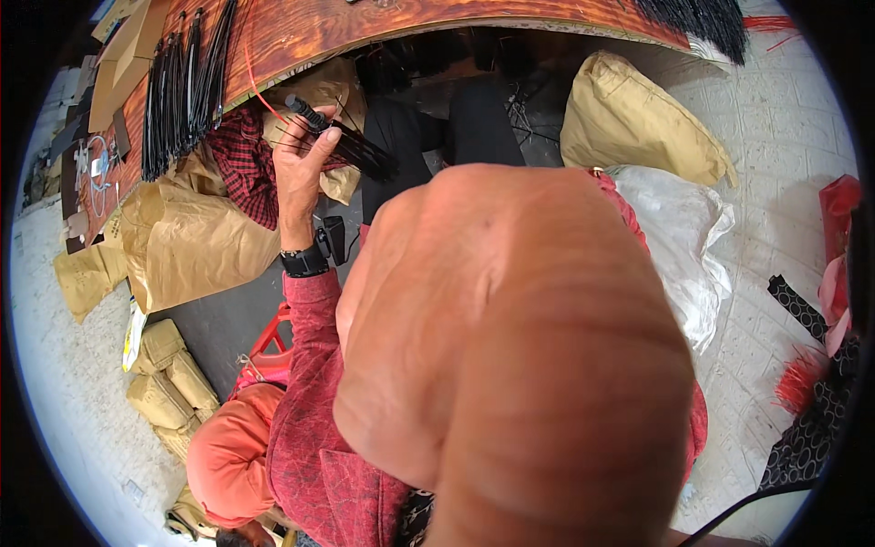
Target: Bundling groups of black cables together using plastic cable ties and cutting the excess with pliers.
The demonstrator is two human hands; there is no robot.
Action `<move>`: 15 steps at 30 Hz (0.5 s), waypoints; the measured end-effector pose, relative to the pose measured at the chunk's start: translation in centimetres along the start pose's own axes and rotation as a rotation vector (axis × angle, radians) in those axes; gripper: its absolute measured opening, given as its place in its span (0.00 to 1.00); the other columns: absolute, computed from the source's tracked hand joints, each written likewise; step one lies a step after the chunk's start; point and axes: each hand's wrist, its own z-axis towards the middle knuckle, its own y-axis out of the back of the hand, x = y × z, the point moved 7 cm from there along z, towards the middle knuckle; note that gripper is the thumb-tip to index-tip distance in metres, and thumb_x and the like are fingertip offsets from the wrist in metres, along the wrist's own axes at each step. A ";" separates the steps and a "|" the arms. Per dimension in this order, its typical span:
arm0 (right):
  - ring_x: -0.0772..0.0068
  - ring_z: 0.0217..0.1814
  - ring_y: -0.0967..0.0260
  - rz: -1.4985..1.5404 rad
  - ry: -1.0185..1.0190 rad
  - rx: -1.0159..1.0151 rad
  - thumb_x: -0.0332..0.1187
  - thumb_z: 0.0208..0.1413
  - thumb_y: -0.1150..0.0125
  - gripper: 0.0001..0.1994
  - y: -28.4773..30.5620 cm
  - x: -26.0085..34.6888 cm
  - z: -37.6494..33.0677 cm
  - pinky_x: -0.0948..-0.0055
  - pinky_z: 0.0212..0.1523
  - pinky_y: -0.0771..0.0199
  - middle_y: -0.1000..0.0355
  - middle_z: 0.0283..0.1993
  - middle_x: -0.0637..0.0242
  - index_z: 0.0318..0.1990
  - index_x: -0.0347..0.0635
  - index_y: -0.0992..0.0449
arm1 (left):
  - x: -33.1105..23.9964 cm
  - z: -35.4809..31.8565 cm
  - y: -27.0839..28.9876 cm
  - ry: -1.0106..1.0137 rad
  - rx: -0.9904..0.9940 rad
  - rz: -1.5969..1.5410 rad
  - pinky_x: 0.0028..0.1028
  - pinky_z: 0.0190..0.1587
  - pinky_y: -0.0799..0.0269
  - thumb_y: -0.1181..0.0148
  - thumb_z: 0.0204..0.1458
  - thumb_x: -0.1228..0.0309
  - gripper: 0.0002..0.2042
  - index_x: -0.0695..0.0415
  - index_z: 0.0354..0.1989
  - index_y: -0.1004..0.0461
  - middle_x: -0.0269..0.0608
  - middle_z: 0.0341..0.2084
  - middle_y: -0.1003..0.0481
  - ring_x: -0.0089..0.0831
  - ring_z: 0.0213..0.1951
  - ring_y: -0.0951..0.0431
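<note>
My left hand [301,169] is raised near the table edge, with its fingers closed on a bundle of black cable ties [351,146]. The strips fan out to the right over my dark trousers. A black band with a small box [314,253] is on my left wrist. Very close to the camera, my right hand [510,301] fills the middle of the view. Its back and wrist show, while its fingers are hidden, so what they hold cannot be made out.
Several black cable tie bundles [187,100] lie on the brown wooden table [310,32] beside a cardboard box [128,64]. Tan sacks [196,237] stand at left, another tan sack [638,118] at right. Near it are a white plastic bag [679,242] and red strands [800,378].
</note>
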 end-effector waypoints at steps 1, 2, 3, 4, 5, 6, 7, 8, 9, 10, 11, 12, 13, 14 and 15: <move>0.70 0.29 0.25 0.001 0.000 -0.003 0.23 0.54 0.40 0.09 0.0 0.0 0.0 0.74 0.28 0.28 0.22 0.33 0.65 0.42 0.37 0.20 | -0.1 0.0 0.1 0.004 -0.009 0.001 0.20 0.45 0.27 0.32 0.55 0.75 0.15 0.61 0.51 0.22 0.32 0.38 0.22 0.17 0.38 0.24; 0.70 0.29 0.25 0.000 -0.002 -0.006 0.23 0.54 0.40 0.09 0.0 0.1 0.0 0.74 0.28 0.28 0.22 0.33 0.65 0.42 0.37 0.20 | -0.1 0.0 0.1 0.007 -0.017 0.002 0.20 0.45 0.27 0.32 0.55 0.75 0.15 0.61 0.51 0.22 0.32 0.38 0.22 0.17 0.38 0.24; 0.70 0.29 0.25 -0.005 -0.003 -0.011 0.23 0.54 0.40 0.09 0.0 0.1 -0.1 0.74 0.28 0.28 0.22 0.33 0.65 0.42 0.37 0.20 | 0.0 -0.1 0.4 0.012 -0.027 0.010 0.20 0.45 0.27 0.32 0.54 0.74 0.16 0.61 0.51 0.22 0.32 0.38 0.22 0.17 0.37 0.24; 0.70 0.29 0.25 -0.007 -0.003 -0.015 0.23 0.54 0.41 0.09 0.0 0.1 0.0 0.74 0.28 0.28 0.22 0.34 0.65 0.42 0.36 0.20 | 0.2 -0.1 0.7 0.016 -0.027 0.010 0.20 0.45 0.27 0.32 0.54 0.74 0.16 0.61 0.51 0.22 0.32 0.38 0.22 0.17 0.37 0.24; 0.70 0.29 0.25 -0.008 -0.004 -0.019 0.23 0.54 0.41 0.09 0.0 0.1 0.0 0.74 0.28 0.28 0.22 0.34 0.65 0.42 0.36 0.20 | 0.4 -0.1 1.0 0.023 -0.034 0.035 0.20 0.45 0.28 0.31 0.54 0.74 0.16 0.61 0.51 0.22 0.32 0.38 0.22 0.17 0.38 0.24; 0.70 0.29 0.25 -0.011 -0.002 -0.022 0.23 0.54 0.41 0.09 0.1 0.2 0.0 0.74 0.28 0.28 0.22 0.34 0.65 0.43 0.36 0.20 | 0.4 0.1 1.1 0.026 -0.040 0.059 0.20 0.45 0.28 0.31 0.54 0.74 0.16 0.61 0.51 0.22 0.32 0.38 0.22 0.17 0.38 0.25; 0.70 0.29 0.25 -0.011 0.000 -0.024 0.23 0.54 0.41 0.10 0.2 0.2 0.0 0.74 0.28 0.28 0.22 0.34 0.65 0.43 0.36 0.20 | 0.4 0.1 1.1 0.025 -0.041 0.060 0.20 0.45 0.28 0.31 0.54 0.74 0.16 0.61 0.51 0.22 0.32 0.38 0.22 0.17 0.38 0.25; 0.70 0.29 0.25 -0.011 -0.003 -0.026 0.23 0.53 0.41 0.10 0.1 0.2 0.0 0.74 0.28 0.28 0.22 0.34 0.65 0.43 0.36 0.21 | 0.3 0.1 1.0 0.005 -0.042 0.041 0.20 0.45 0.28 0.31 0.54 0.74 0.16 0.61 0.51 0.22 0.32 0.39 0.22 0.17 0.38 0.25; 0.70 0.29 0.25 -0.007 0.001 -0.033 0.23 0.53 0.42 0.10 0.2 0.1 -0.1 0.74 0.28 0.27 0.22 0.34 0.65 0.43 0.36 0.21 | 0.1 0.1 0.8 -0.013 -0.040 0.022 0.20 0.45 0.28 0.31 0.53 0.74 0.17 0.61 0.51 0.22 0.31 0.39 0.22 0.17 0.39 0.25; 0.70 0.29 0.25 -0.008 0.001 -0.032 0.23 0.53 0.42 0.10 0.2 0.1 -0.2 0.74 0.28 0.27 0.22 0.34 0.65 0.43 0.36 0.21 | 0.1 0.1 0.6 -0.014 -0.040 0.024 0.20 0.45 0.28 0.31 0.53 0.74 0.17 0.61 0.51 0.22 0.31 0.39 0.22 0.17 0.39 0.25; 0.70 0.28 0.25 -0.001 0.002 -0.034 0.23 0.53 0.42 0.10 0.2 -0.1 -0.2 0.74 0.27 0.27 0.22 0.34 0.65 0.43 0.36 0.21 | 0.1 0.0 0.6 -0.023 -0.045 0.012 0.20 0.45 0.28 0.31 0.54 0.74 0.16 0.61 0.51 0.22 0.31 0.39 0.22 0.17 0.39 0.25; 0.70 0.28 0.25 0.004 0.003 -0.036 0.22 0.53 0.42 0.10 0.1 -0.3 -0.2 0.74 0.27 0.27 0.22 0.34 0.65 0.43 0.35 0.21 | 0.1 0.1 0.6 -0.032 -0.052 0.000 0.20 0.45 0.28 0.31 0.54 0.74 0.16 0.61 0.51 0.22 0.31 0.39 0.22 0.17 0.39 0.26; 0.70 0.28 0.25 0.012 0.007 -0.036 0.22 0.53 0.42 0.10 0.1 -0.5 -0.3 0.74 0.27 0.27 0.22 0.34 0.65 0.43 0.35 0.21 | 0.0 0.2 0.5 -0.033 -0.052 -0.001 0.20 0.45 0.28 0.31 0.54 0.74 0.16 0.61 0.51 0.22 0.31 0.39 0.22 0.17 0.39 0.26; 0.70 0.28 0.25 0.021 0.010 -0.038 0.22 0.53 0.43 0.11 0.1 -0.7 -0.3 0.74 0.27 0.27 0.22 0.34 0.65 0.44 0.35 0.21 | 0.0 0.3 0.5 -0.022 -0.045 -0.001 0.20 0.45 0.28 0.31 0.54 0.74 0.16 0.61 0.51 0.22 0.31 0.39 0.22 0.17 0.39 0.26; 0.70 0.28 0.25 0.028 0.014 -0.041 0.22 0.53 0.43 0.11 0.1 -1.1 -0.2 0.74 0.27 0.27 0.22 0.34 0.65 0.44 0.35 0.21 | 0.0 0.2 0.4 -0.007 -0.037 0.001 0.20 0.45 0.28 0.31 0.54 0.74 0.16 0.61 0.51 0.22 0.31 0.39 0.22 0.17 0.39 0.25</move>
